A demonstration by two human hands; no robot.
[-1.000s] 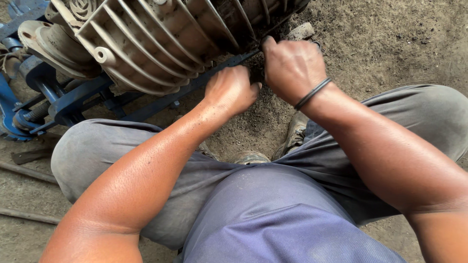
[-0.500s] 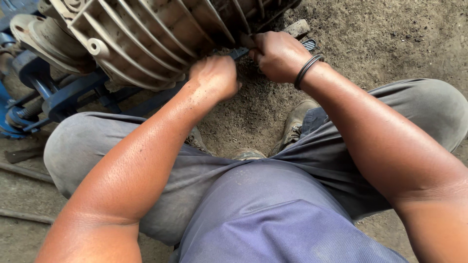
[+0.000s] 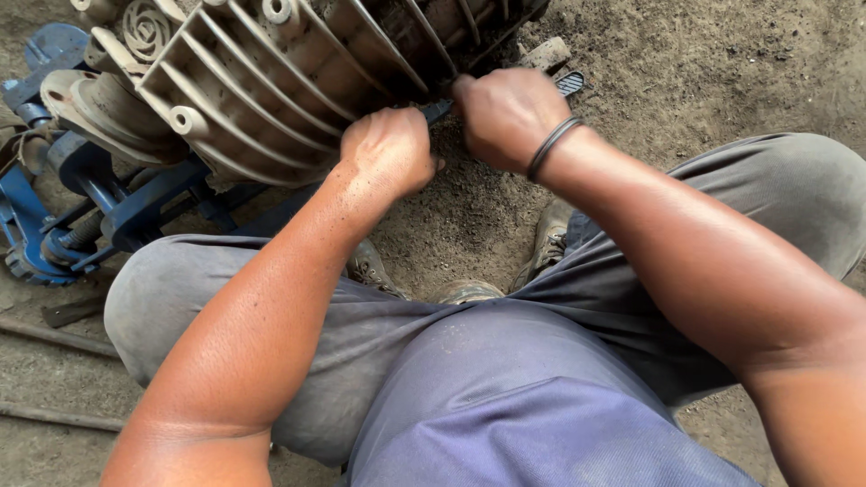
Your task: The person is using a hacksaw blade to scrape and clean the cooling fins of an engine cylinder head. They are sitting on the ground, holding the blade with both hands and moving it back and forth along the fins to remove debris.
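Note:
A large grey finned metal housing [image 3: 298, 72] lies on its side on the dirt ground in front of me. My left hand [image 3: 388, 149] is closed against its lower edge. My right hand [image 3: 505, 113], with a dark band on the wrist, is closed just beside it on a dark flat tool [image 3: 570, 83] whose end sticks out past the knuckles. A short bit of the tool shows between the two hands at the housing's underside. What my left hand grips is hidden by its fingers.
A blue metal frame [image 3: 108, 212] carries the housing at the left. A small stone block [image 3: 546, 54] lies by the housing's right end. Thin metal rods [image 3: 54, 338] lie on the ground at lower left. My knees and shoes fill the foreground.
Both hands have shifted left and up along the housing's lower edge, staying closed together. The view has swung so the housing sits more to the left.

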